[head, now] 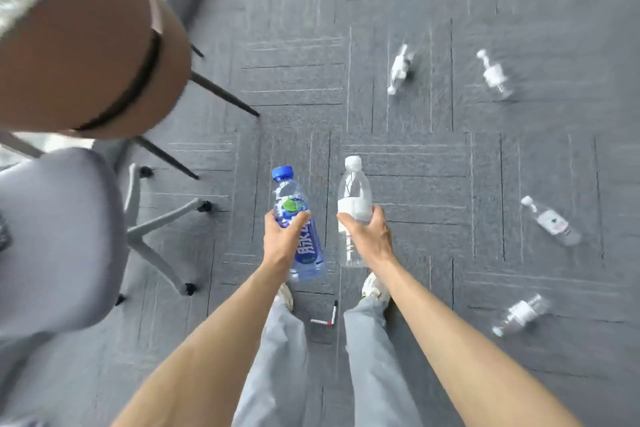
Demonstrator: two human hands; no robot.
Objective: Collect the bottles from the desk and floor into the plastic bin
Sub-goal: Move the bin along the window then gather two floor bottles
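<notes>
My left hand (282, 241) grips a blue-capped bottle with a blue label (309, 253), held upright above the carpet. My right hand (369, 236) grips a clear bottle with a white cap and white label (353, 191) beside it. Several more clear bottles lie on the grey carpet: one at the far middle (400, 69), one at the far right (493, 74), one to the right (552, 221) and one at the near right (521, 314). No plastic bin is in view.
A brown round chair (86, 48) with dark legs stands at the upper left. A grey office chair (52, 236) on castors is at the left. Two marker pens (327, 317) lie between my feet. Grey carpet tiles cover the floor.
</notes>
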